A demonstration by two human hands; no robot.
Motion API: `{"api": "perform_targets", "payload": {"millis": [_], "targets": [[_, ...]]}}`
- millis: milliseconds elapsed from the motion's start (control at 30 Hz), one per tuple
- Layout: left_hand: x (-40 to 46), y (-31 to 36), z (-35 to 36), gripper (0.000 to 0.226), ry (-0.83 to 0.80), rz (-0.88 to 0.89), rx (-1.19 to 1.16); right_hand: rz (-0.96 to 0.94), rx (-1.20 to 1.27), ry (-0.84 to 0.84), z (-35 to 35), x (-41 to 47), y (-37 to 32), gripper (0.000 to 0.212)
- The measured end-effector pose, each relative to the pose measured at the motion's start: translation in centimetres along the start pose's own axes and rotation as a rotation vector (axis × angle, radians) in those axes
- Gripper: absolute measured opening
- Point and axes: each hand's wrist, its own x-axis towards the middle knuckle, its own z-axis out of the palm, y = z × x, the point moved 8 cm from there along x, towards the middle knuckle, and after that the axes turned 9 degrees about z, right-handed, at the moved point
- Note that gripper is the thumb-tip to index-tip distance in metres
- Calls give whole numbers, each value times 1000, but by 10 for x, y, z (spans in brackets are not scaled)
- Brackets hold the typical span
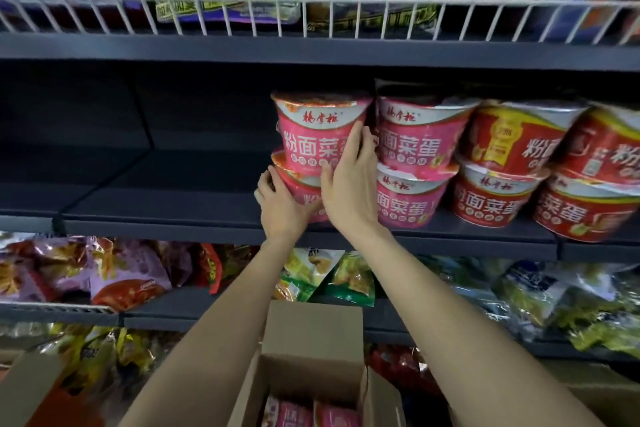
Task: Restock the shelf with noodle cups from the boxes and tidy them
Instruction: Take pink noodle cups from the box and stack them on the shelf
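Shelf (173,208): left hand (280,208) grip holds lower cup (304,189), half-hidden; right hand (349,184) grip steadies upper cup (320,135).

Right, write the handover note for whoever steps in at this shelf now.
Left hand: grips the lower pink cup of the leftmost stack.
Right hand: fingers spread on the upper pink cup of that stack, steadying it.
On the shelf: a second pink two-high stack beside it, then red cup stacks to the right.
Done: four two-high stacks up front.
Left: the shelf's left part is bare; the open box below shows more pink cups. Probably square this stack, then keep filling leftward.
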Motion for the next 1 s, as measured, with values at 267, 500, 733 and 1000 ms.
{"api": "perform_targets", "payload": {"millis": [267, 500, 733, 1000], "targets": [[15, -21, 36, 70, -93, -77, -451, -485, -626, -156, 65, -2, 36, 45], [38, 6, 43, 54, -310, 54, -206, -133, -737, -376, 97, 51, 43, 56], [-34, -14, -26, 44, 108, 260, -101, -599, -859, -313, 127, 9, 38, 66], [-148, -135, -29, 47, -140, -50, 73, -316, -924, -441, 152, 46, 46, 56]]}}
